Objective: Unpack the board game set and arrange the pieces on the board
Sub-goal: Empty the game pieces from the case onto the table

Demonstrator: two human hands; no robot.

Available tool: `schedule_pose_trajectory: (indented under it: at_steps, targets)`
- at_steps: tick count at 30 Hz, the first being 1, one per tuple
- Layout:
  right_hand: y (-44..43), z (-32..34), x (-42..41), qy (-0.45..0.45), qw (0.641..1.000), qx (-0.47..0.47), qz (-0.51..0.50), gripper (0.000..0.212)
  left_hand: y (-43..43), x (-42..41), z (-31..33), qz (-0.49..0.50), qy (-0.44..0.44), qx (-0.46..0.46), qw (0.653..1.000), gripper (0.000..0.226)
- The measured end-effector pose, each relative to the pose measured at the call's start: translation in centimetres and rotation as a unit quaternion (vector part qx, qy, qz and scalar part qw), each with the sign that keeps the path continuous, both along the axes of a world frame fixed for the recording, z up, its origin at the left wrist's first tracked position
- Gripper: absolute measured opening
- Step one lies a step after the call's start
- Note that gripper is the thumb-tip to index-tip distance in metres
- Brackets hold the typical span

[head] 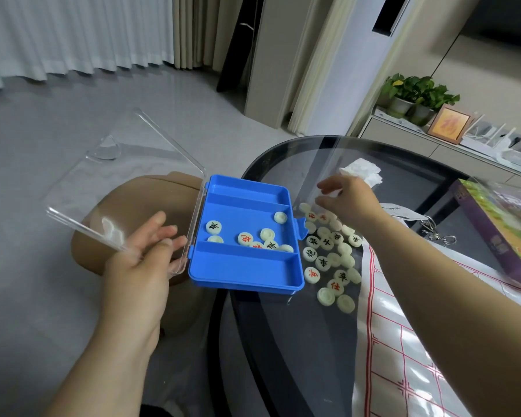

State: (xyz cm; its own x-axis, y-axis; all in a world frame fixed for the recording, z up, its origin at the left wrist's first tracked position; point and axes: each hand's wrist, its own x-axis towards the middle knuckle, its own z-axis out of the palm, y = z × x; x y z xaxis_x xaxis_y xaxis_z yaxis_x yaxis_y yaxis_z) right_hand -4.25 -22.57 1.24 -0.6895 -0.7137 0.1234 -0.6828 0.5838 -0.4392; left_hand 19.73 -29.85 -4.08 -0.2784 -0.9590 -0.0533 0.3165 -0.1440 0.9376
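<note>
Hidden: fingertips of the right hand [349,203] curl over the heap of pieces [325,261]; a grip cannot be told. Its forearm covers part of the board sheet [403,356].
Left hand [145,254]: grips the clear lid [127,188], fingers behind it.
Edges: blue box [244,263] overhangs the desk [283,356] rim, a few pieces [245,238] in its middle compartment.
Room: bare glass below the heap.

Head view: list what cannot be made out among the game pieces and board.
Head view:
- Round cream game pieces: several lie face down; others sit under the right hand.
- Right hand's grip: motion-blurred, unclear if holding a piece.
- White red-gridded paper board: crossed by the forearm, cut off at bottom edge.
- Purple cardboard box: blurred, print unreadable.
</note>
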Motion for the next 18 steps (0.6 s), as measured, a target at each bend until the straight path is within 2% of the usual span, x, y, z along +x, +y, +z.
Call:
schedule_pose_trajectory:
  at_steps: [2,4,6,8,10,12,15,18]
  targets:
    - [-0.2,1.2,1.8,0.022,0.998,-0.031,0.051,0.028,0.1,0.0,0.1,0.004,0.001,0.000,1.000,0.034]
    - [-0.6,2.5,4.1,-0.001,0.991,-0.014,0.134,0.023,0.2,-0.1,0.2,0.004,-0.003,0.002,1.000,0.036]
    - [-1.1,3.3,6.5,-0.016,0.970,0.080,0.228,0.024,0.3,0.0,0.3,0.000,-0.004,0.004,1.000,0.036]
    - [-1.6,3.1,7.8,0.021,0.941,0.186,0.283,0.031,0.4,0.0,0.3,-0.004,-0.002,0.007,1.000,0.036]
    - [-1.8,2.5,8.1,0.035,0.928,0.246,0.278,0.038,0.5,0.1,0.4,-0.005,-0.003,0.010,1.000,0.036]
    - [-1.6,2.0,8.0,0.010,0.927,0.264,0.267,0.045,0.5,0.1,0.5,-0.006,-0.010,0.009,1.000,0.036]
    - [-1.6,1.9,7.9,-0.024,0.926,0.262,0.269,0.049,0.7,0.0,0.6,-0.011,-0.018,0.008,1.000,0.037]
    - [-1.9,1.5,8.2,-0.035,0.931,0.230,0.280,0.041,0.7,-0.1,0.8,-0.013,-0.015,0.010,1.000,0.037]
